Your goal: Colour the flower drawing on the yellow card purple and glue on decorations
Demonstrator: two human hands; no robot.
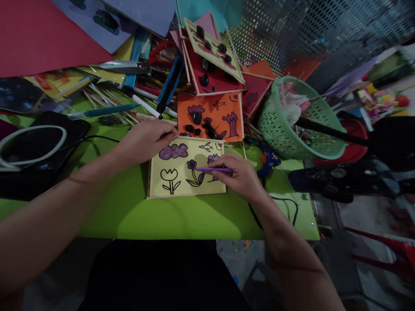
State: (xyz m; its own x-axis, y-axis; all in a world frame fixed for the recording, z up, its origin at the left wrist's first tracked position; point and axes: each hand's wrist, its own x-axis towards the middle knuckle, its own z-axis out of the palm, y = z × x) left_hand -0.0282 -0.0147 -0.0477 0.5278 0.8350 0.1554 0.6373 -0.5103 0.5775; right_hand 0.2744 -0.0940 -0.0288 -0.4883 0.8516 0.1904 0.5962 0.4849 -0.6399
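Observation:
A yellow card (181, 190) with a thin wooden stick frame lies on the green table. Black outlines of a tulip, a flower, a cloud, a bird and a tree are drawn on it; the cloud and parts of the flower and tree are purple. My left hand (147, 138) grips the card's upper left edge, thumb and fingers close together. In my right hand (238, 172) is a purple marker (210, 169), its tip at the flower's stem. The right hand covers part of the tree drawing.
Behind the card lies an orange picture (235, 103) with black stones, below stacked framed pictures (214, 47). A green basket (279, 129) and a blue glue gun (268, 160) are at right. Scissors (126, 66), markers and sticks crowd the left rear; a black device (74, 134) lies left.

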